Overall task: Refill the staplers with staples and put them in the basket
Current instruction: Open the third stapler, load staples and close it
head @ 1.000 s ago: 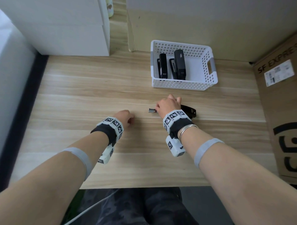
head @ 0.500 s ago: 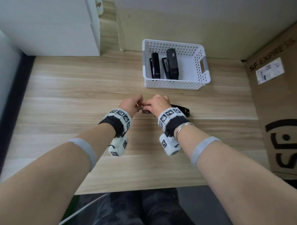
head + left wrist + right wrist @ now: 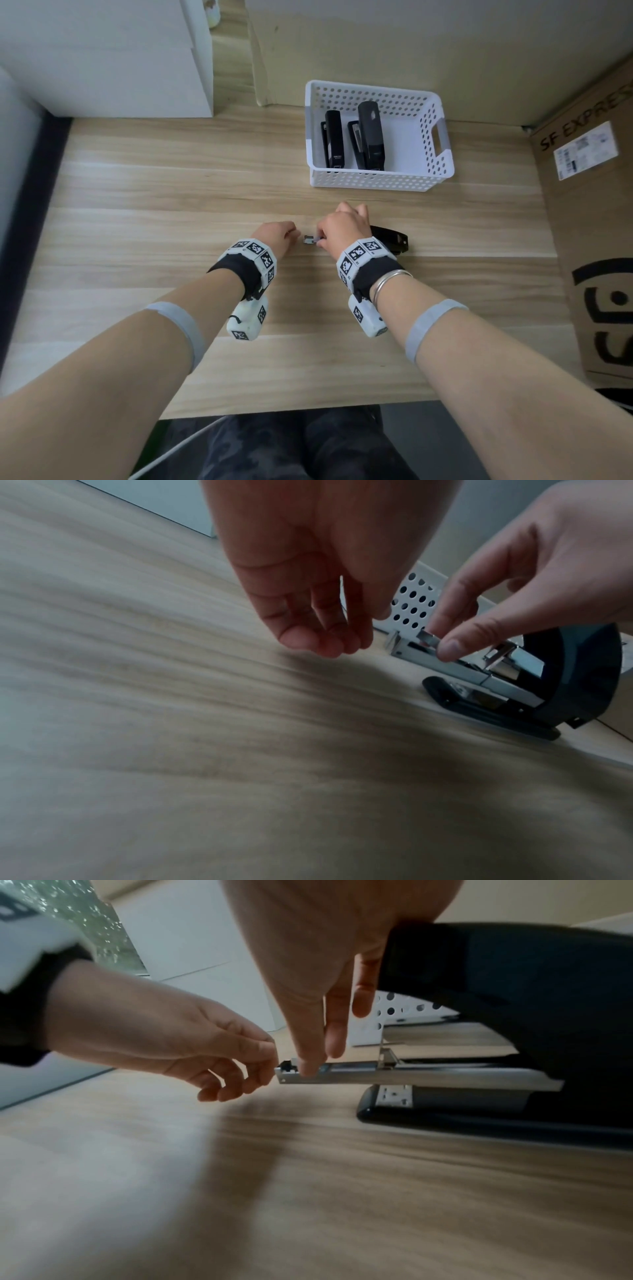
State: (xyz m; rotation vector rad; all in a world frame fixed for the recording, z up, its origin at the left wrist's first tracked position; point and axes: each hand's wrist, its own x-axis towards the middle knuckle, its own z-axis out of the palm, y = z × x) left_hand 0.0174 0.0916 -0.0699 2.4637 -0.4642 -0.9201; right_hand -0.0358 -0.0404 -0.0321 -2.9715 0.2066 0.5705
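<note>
The right hand (image 3: 342, 226) is pinching a short strip of staples (image 3: 430, 639) between thumb and forefinger, its other fingers hanging loosely extended, and is holding the strip just over the front of the metal magazine tray (image 3: 411, 1073). The tray is projecting forward from the open black stapler (image 3: 514, 1015), which is resting on its base on the wooden counter (image 3: 171, 205). The left hand (image 3: 275, 236) is hovering just beside the tray's front end with its fingers loosely curled and drawn together; they are gripping nothing that can be seen, and whether a fingertip is touching the tray tip cannot be told.

Likely hazards, as a judgement: the strip is small and held only by two fingertips, so it could be slipping or breaking apart if squeezed unevenly; set down crooked, it could be riding on the channel wall and jamming when the tray is pushed home. The tray is standing unsupported beyond the base, so downward pressure might be tipping or sliding the stapler, since neither hand is visibly steadying its body.

Beyond the hands, the white perforated basket (image 3: 442, 137) is standing near the far edge of the counter, already holding two black staplers (image 3: 370, 133) lying side by side. A cardboard box (image 3: 589, 212) is standing at the right.
</note>
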